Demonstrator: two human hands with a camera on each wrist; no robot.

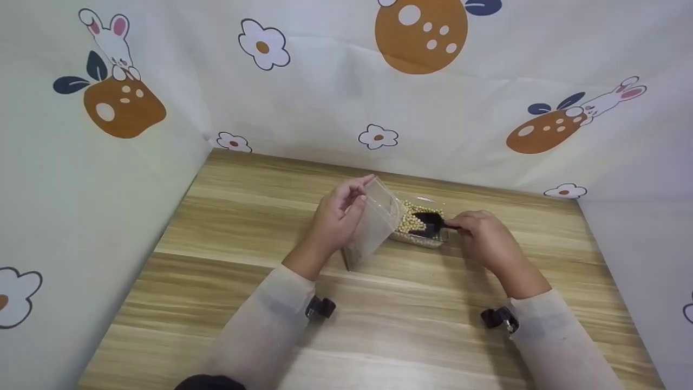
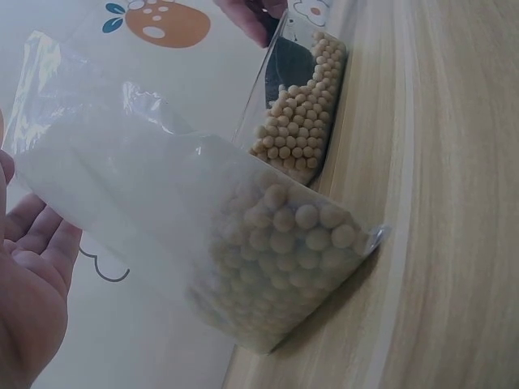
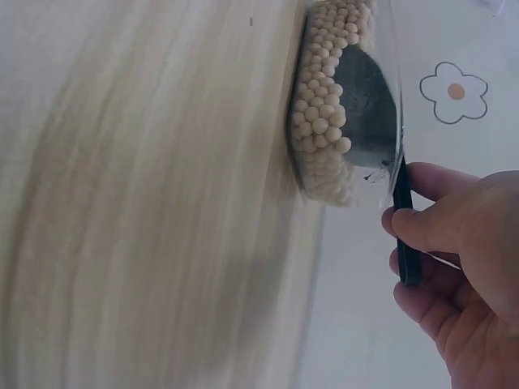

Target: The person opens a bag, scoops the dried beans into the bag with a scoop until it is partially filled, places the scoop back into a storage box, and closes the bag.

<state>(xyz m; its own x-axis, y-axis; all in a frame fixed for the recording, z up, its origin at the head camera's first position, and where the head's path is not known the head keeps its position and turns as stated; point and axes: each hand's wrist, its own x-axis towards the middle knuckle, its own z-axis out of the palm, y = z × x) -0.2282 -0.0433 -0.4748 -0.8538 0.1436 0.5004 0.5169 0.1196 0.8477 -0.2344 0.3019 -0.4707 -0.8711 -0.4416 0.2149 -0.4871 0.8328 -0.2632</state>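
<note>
We see two hands at work over a wood-grained surface (image 1: pixel 243 216), the left one busy with a bag and the right one with a scoop. The left hand (image 1: pixel 337 216) pinches the bag (image 1: pixel 371 235) by its upper edge, thumb and fingers curled together on the plastic. The bag is see-through and somewhat cloudy, and in the left wrist view we can make out pale round balls (image 2: pixel 280 243) gathered in its lower end, which rests on the surface.

Just to the right of the bag we find a clear box (image 1: pixel 417 241) standing on the surface, holding more of the same balls. We cannot tell whether bag and box touch.

The right hand (image 1: pixel 490 238) is clamped on the handle of the black scoop (image 1: pixel 430 223), its thumb and fingers closed round it. The scoop's wide end sits inside the box among the balls, toward the right, while its handle sticks out past the box's right end. In the right wrist view we see balls lying against the scoop's edge.

Around the surface we see a pale wall covering (image 1: pixel 314 108) printed with orange fruits, rabbits and flowers. Both forearms wear light sleeves (image 1: pixel 265 319), each with a small black fitting (image 1: pixel 323 307) near the cuff.
</note>
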